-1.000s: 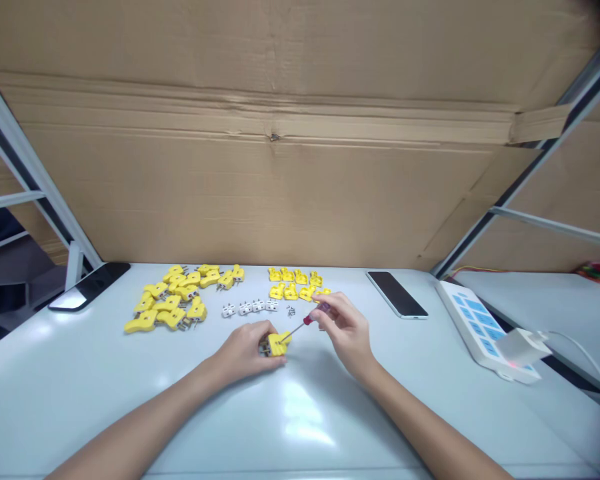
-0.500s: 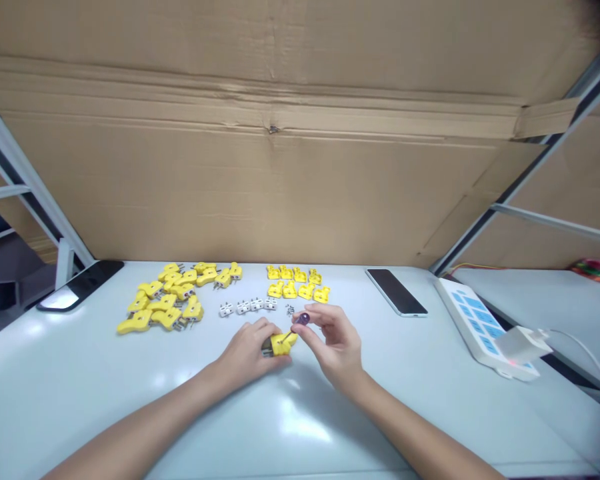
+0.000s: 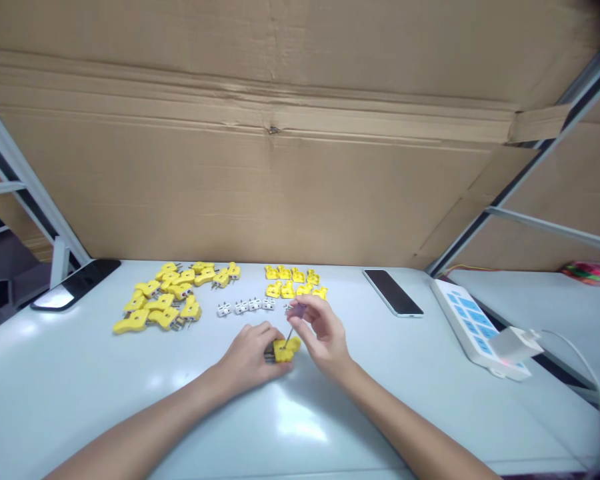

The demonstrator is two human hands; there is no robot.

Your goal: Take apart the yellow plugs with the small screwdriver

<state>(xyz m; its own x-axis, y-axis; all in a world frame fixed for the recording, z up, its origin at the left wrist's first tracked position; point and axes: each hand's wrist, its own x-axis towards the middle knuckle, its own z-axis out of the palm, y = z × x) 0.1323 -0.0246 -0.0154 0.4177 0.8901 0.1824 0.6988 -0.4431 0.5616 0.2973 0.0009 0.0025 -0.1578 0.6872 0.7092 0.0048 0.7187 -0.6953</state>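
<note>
Between the thumb and fingers of my left hand (image 3: 253,355) is a yellow plug (image 3: 286,351), its metal pins toward the palm. My right hand (image 3: 325,333) pinches the purple handle of a screwdriver (image 3: 289,335). The screwdriver's shaft points down, with its tip at the top face of the plug. Small screws (image 3: 287,307) lie just behind the right fingers, partly hidden. A row of white pin inserts (image 3: 255,305) stands behind my left hand. Farther back are several yellow half shells (image 3: 287,290), the nearest ones partly covered by my right hand.
Yellow plugs (image 3: 161,303) lie heaped at the left back. A phone (image 3: 393,293) rests right of the shells, and another dark phone (image 3: 77,285) lies far left. At the right is a power strip (image 3: 463,327) with a white charger (image 3: 515,345) and cable. A cardboard wall (image 3: 300,200) closes the back.
My right hand has tilted the screwdriver more upright, its fingers now covering most of the handle. The left hand still grips the plug, which sits slightly nearer me in view.
</note>
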